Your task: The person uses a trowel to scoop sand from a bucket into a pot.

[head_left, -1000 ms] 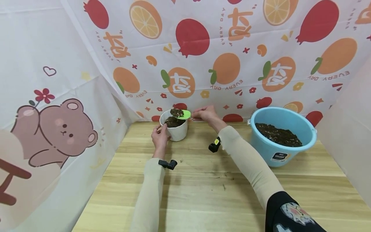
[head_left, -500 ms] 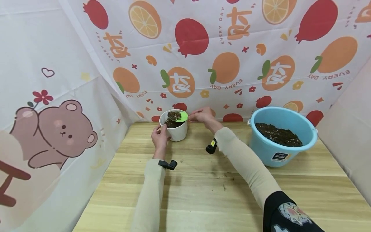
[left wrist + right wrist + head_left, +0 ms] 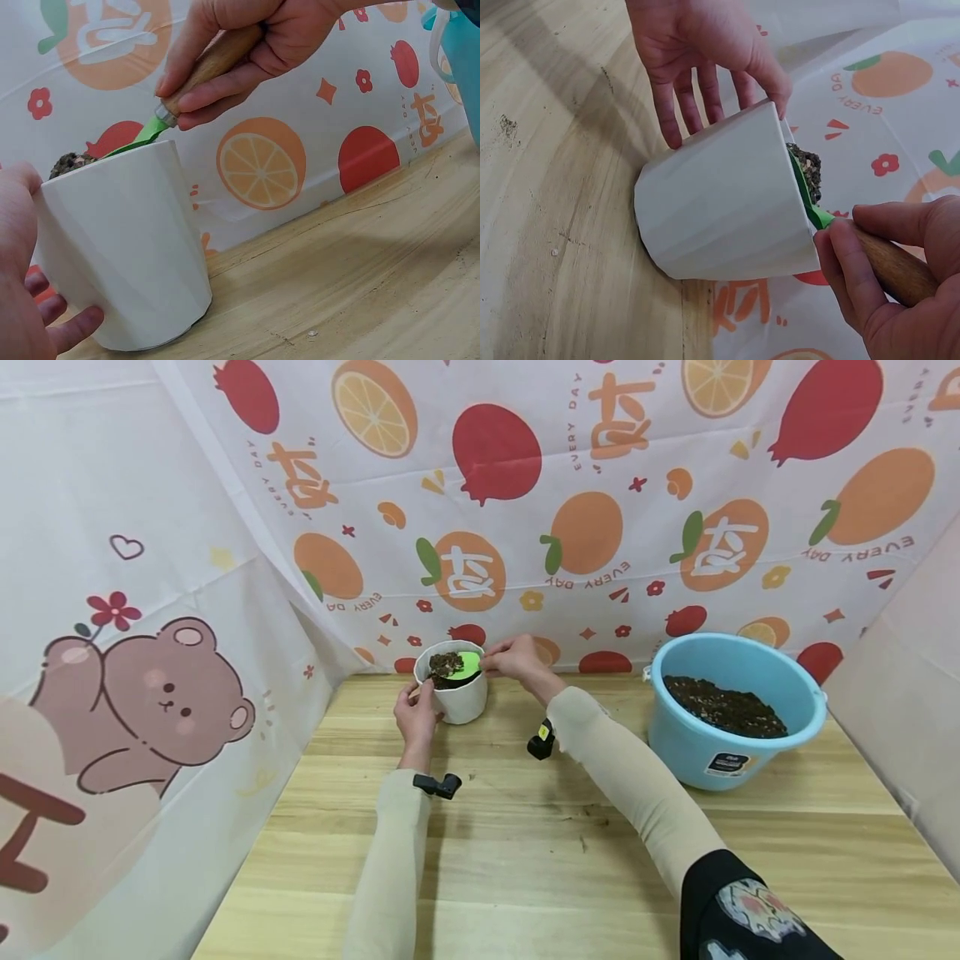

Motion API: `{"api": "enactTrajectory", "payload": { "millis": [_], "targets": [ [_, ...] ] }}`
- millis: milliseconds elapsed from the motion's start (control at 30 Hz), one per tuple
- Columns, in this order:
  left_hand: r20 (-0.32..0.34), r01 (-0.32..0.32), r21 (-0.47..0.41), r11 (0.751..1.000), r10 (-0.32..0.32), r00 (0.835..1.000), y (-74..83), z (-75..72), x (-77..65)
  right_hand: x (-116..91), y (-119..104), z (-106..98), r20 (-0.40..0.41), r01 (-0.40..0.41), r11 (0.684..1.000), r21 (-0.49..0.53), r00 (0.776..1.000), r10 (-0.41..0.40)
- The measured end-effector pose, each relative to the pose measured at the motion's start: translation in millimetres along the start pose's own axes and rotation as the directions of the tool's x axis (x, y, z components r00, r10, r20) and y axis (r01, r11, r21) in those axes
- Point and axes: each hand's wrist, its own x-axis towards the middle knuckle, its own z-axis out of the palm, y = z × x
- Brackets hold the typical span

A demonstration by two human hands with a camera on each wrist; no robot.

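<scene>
Right across the back, the scene is filled by a fruit-print cloth (image 3: 495,456), and below it a wooden table (image 3: 487,868) is laid out. Over on the right, a blue bucket (image 3: 678,735) is seen, part-filled with dark soil (image 3: 723,708). Well apart from it, near the cloth, the white pot (image 3: 462,704) is stood upright on the table, and there it is held by the left hand (image 3: 416,717), thumb at the rim, fingers against the side! Opposite, the trowel (image 3: 892,270) is gripped by its wooden handle in the right hand (image 3: 519,660). Its green blade (image 3: 468,666) is held within the pot's mouth, a clump (image 3: 446,664) borne on it; whether the pot's contents are touched by it cannot quite be made out. Small crumbs (image 3: 583,844) are scattered on the table.
</scene>
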Motion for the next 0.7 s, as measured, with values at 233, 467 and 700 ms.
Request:
{"api": "enactTrajectory", "payload": {
  "millis": [233, 467, 700],
  "targets": [
    [-0.011, 0.005, -0.004, 1.000, -0.005, 1.000, -0.5, 0.8, -0.2, -1.3, -3.8, 5.7, -0.003, 0.065, 0.993, -0.100, 0.998, -0.066],
    [0.002, -0.007, -0.004, 1.000, 0.007, 1.000, -2.4, 2.4, -1.2, -3.6, -3.9, 9.3, -0.014, 0.107, 0.973, -0.204, 0.994, -0.113],
    [-0.001, -0.011, -0.003, 1.000, 0.011, 1.000, -2.4, 2.1, 0.1, -8.1, -5.8, 13.6, -0.008, 0.176, 0.935, -0.309, 0.982, -0.188]
  ]
}}
